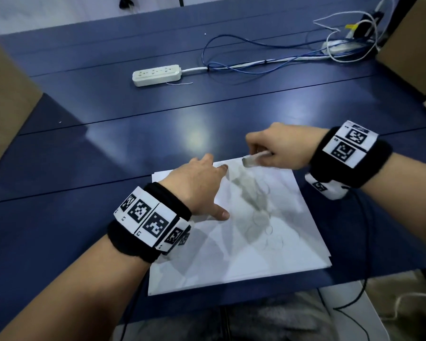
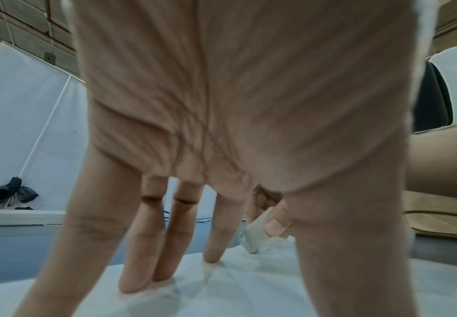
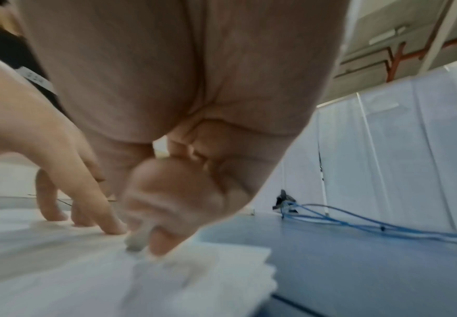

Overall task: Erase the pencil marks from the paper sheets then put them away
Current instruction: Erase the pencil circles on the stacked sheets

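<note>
Eraser [image 1: 250,160] on paper sheets [image 1: 251,242]

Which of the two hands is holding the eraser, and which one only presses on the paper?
The right hand pinches the eraser. The left hand holds nothing, its straight spread fingers pressing the paper sheets.

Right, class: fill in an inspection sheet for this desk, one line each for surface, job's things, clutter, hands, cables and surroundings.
Surface: dark blue table.
Job's things: stack of paper sheets at the near edge, pencil loops on top; eraser at its far edge.
Clutter: nothing seen.
Hands: left hand presses the paper with spread fingers; right hand pinches the eraser.
Cables: white power strip; blue cables; white cord.
Surroundings: cardboard boxes on both sides.
</note>
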Available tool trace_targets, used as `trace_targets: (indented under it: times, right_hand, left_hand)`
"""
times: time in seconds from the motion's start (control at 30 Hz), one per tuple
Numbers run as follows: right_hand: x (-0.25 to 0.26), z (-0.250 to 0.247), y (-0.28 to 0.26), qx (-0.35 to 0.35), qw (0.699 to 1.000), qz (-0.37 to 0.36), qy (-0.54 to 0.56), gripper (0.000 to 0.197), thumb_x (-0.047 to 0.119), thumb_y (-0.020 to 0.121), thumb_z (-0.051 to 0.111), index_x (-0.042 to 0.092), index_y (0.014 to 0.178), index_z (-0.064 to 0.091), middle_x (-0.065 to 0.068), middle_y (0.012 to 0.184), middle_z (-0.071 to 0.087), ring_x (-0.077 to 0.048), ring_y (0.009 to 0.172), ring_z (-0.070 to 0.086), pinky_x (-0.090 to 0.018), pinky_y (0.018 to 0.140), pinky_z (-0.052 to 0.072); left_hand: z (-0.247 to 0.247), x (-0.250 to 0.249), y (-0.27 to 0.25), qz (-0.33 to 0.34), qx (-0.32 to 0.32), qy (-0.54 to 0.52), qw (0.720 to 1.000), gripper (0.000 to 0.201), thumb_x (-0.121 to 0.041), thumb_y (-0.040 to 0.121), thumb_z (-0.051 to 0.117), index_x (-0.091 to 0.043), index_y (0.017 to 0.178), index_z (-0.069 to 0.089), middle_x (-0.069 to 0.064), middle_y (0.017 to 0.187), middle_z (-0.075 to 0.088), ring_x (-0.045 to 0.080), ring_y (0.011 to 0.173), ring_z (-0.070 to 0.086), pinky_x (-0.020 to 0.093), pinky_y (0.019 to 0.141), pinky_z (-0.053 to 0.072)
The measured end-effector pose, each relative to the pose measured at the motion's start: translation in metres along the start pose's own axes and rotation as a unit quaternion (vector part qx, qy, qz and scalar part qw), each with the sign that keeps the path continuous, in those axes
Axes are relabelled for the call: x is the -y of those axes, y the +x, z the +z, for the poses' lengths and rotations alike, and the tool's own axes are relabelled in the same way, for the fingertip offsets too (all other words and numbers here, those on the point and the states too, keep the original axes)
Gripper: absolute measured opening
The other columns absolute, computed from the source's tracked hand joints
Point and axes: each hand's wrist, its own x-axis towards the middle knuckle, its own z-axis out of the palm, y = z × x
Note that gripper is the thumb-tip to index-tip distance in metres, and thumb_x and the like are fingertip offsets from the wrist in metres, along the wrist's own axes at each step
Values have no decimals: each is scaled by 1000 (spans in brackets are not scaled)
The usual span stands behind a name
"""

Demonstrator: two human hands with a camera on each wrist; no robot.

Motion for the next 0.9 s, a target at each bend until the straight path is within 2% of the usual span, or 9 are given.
trace_targets:
  times: [0.17,0.3,0.37,0.47,0.53,0.63,0.73,0.8,0.9]
  right_hand:
    - [14,2,-25,211,972,-52,94,7,30,86,68,27,91,63,16,68,61,-1,53,55,-14,48,39]
    - [3,-1,-8,50,998,-18,16,18,42,87,60,25,94,60,10,65,59,-9,64,57,-32,62,48]
    - [-3,-2,-5,-1,1000,7,5,22,46,88,56,24,92,56,10,67,59,-20,71,58,-33,62,46]
    - [0,3,-16,92,993,-54,59,13,38,86,62,27,92,59,8,70,63,-14,67,59,-32,62,49]
    - [8,8,-25,186,976,-68,87,8,31,85,67,29,91,61,10,72,63,-6,63,57,-23,59,46]
    - [6,5,-13,106,992,-64,36,9,30,86,66,27,94,63,10,68,61,-5,62,54,-24,58,42]
    - [-4,-1,0,-6,1000,-14,-10,10,33,89,57,24,94,58,14,66,56,-18,69,55,-32,63,46]
    - [-7,2,-1,5,1000,-30,1,13,38,89,57,24,91,56,12,67,58,-13,67,55,-35,64,50]
    - [1,3,-16,122,988,-74,53,13,35,84,67,30,82,54,13,66,58,-7,62,53,-30,60,46]
  left_hand:
    - [0,0,1,0,2,1,1000,95,-67,72,71,-22,147,34,4,125,41,26,115,45,37,83,46]
    - [0,-2,1,1,1,5,1000,91,-66,73,71,-22,145,36,4,123,39,25,112,45,34,73,43]
    - [-1,-3,0,2,0,8,1000,90,-65,73,71,-21,144,37,5,123,38,26,110,46,35,72,44]
    - [0,-4,0,4,-3,18,1000,90,-64,73,72,-18,142,39,4,126,34,27,107,48,41,80,53]
    - [0,-4,0,3,-1,22,1000,90,-64,73,72,-16,142,40,3,127,34,27,106,48,41,82,53]
    - [-1,-3,1,6,-3,23,1000,87,-63,72,73,-17,139,42,1,126,34,27,103,48,39,76,51]
    - [0,-3,0,9,-11,19,1000,85,-64,71,73,-19,137,43,-2,120,35,24,98,46,35,66,44]
    - [1,-3,1,9,-11,20,1000,85,-65,71,73,-19,137,44,-2,118,36,22,95,43,36,67,46]
    - [1,-1,2,4,-6,20,1000,85,-65,72,72,-18,136,44,-2,119,37,21,92,39,40,75,51]
